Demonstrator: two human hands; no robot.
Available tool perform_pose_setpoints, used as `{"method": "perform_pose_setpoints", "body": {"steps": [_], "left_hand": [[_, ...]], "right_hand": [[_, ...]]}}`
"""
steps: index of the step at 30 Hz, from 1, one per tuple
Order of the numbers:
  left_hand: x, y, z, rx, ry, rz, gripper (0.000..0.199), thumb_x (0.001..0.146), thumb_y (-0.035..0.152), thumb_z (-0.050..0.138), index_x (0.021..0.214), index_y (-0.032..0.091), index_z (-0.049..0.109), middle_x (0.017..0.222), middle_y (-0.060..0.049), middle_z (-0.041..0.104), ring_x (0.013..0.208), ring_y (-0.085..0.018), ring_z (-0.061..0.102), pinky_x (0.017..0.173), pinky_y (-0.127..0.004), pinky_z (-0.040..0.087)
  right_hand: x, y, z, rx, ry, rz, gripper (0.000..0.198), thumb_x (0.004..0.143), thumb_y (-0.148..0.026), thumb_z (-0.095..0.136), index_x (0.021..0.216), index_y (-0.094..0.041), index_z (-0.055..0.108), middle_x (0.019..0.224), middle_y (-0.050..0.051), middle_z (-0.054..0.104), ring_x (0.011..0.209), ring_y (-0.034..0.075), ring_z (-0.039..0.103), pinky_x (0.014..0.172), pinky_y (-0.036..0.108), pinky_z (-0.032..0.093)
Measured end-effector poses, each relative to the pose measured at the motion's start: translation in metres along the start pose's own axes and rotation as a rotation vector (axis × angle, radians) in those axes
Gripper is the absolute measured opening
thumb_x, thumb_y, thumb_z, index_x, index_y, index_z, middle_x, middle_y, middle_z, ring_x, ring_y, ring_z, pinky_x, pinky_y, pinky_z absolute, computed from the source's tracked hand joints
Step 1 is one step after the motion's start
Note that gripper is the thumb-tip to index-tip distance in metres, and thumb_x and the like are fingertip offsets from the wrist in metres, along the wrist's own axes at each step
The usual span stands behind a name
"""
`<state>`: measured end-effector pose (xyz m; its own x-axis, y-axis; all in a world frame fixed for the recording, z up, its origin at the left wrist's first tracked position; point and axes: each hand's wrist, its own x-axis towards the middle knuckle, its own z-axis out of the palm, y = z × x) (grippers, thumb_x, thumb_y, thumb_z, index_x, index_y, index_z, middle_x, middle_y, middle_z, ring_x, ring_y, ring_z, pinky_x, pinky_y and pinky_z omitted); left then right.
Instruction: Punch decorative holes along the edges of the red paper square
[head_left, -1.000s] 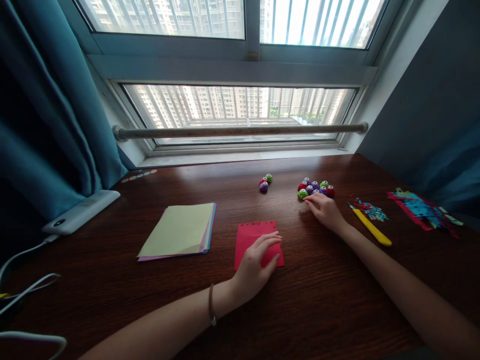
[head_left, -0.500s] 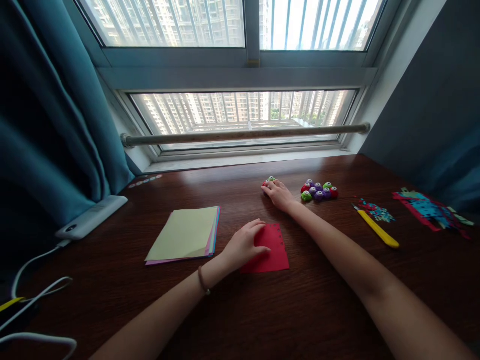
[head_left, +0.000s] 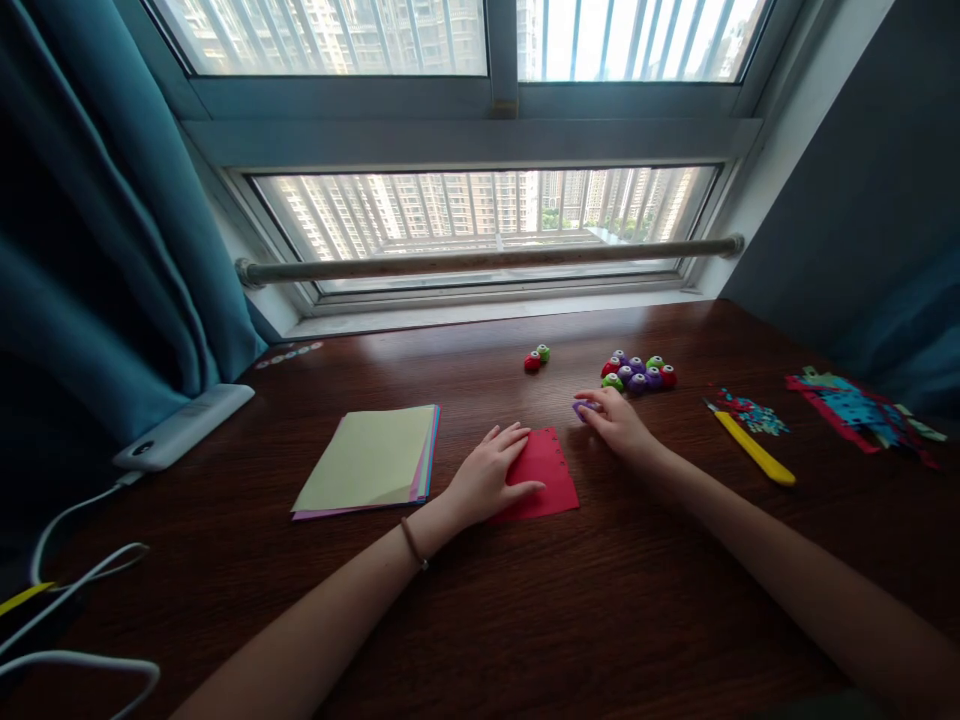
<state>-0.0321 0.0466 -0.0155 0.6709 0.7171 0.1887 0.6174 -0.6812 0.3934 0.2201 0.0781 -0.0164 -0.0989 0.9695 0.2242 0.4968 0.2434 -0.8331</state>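
My left hand (head_left: 489, 476) lies flat with fingers spread on a red sheet of paper (head_left: 553, 485), which has a row of small holes along its right edge. To the right of the sheet, my right hand (head_left: 619, 425) grips a small purple craft punch (head_left: 580, 408) between thumb and fingers, partly covered by them. Behind that hand sits a cluster of purple, red and green craft punches (head_left: 637, 374). A red punch (head_left: 532, 362) and a green punch (head_left: 543, 353) stand apart, further left.
A stack of coloured paper (head_left: 367, 455) lies left of my left hand. At right are a yellow-handled craft knife (head_left: 756, 448), tiny punched bits (head_left: 759, 415) and paper scraps (head_left: 862, 412). A white power bank (head_left: 187, 425) with a cable rests by the curtain.
My right hand has come back from the far punches toward the right of the red sheet, now with a purple punch in it. The red and green punches there are uncovered.
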Motion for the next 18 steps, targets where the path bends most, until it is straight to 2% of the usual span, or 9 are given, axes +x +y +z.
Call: {"method": "perform_pose_setpoints", "body": {"steps": [5,8,11,15,18], "left_hand": [[-0.001,0.003,-0.002,0.037,-0.056,0.005,0.103,0.065,0.074,0.059,0.139,0.009,0.032,0.144,-0.014,0.030,0.133,-0.028,0.027,0.112,-0.043,0.021],[-0.003,0.005,-0.001,0.063,-0.072,-0.014,0.102,0.067,0.074,0.057,0.141,0.010,0.029,0.145,-0.013,0.027,0.134,-0.026,0.026,0.112,-0.039,0.024],[-0.003,0.007,-0.001,0.071,-0.071,-0.024,0.097,0.070,0.071,0.056,0.141,0.011,0.029,0.145,-0.013,0.028,0.134,-0.023,0.026,0.112,-0.035,0.024],[-0.002,0.008,-0.001,0.077,-0.068,-0.039,0.092,0.074,0.068,0.056,0.140,0.010,0.030,0.144,-0.013,0.030,0.134,-0.024,0.027,0.112,-0.036,0.024],[-0.002,0.010,-0.001,0.094,-0.071,-0.047,0.088,0.076,0.065,0.055,0.139,0.009,0.031,0.144,-0.014,0.030,0.134,-0.024,0.026,0.112,-0.037,0.024]], "right_hand": [[-0.030,-0.005,-0.013,0.408,-0.111,0.241,0.049,0.078,-0.057,0.054,0.097,-0.013,0.062,0.095,0.012,0.064,0.083,0.021,0.062,0.069,0.029,0.053],[-0.036,-0.007,-0.015,0.530,-0.135,0.331,0.048,0.071,-0.058,0.064,0.088,-0.013,0.062,0.091,0.012,0.066,0.075,0.017,0.062,0.056,0.021,0.051],[-0.037,-0.007,-0.016,0.621,-0.117,0.380,0.045,0.070,-0.052,0.071,0.094,-0.016,0.060,0.086,0.009,0.067,0.063,0.013,0.060,0.048,0.016,0.047],[-0.041,-0.007,-0.015,0.710,-0.118,0.424,0.043,0.075,-0.044,0.071,0.104,-0.014,0.061,0.086,0.008,0.067,0.060,0.011,0.060,0.051,0.016,0.051],[-0.045,-0.010,-0.012,0.755,-0.172,0.462,0.047,0.071,-0.037,0.077,0.108,-0.012,0.061,0.094,0.009,0.066,0.071,0.015,0.065,0.067,0.022,0.056]]}}
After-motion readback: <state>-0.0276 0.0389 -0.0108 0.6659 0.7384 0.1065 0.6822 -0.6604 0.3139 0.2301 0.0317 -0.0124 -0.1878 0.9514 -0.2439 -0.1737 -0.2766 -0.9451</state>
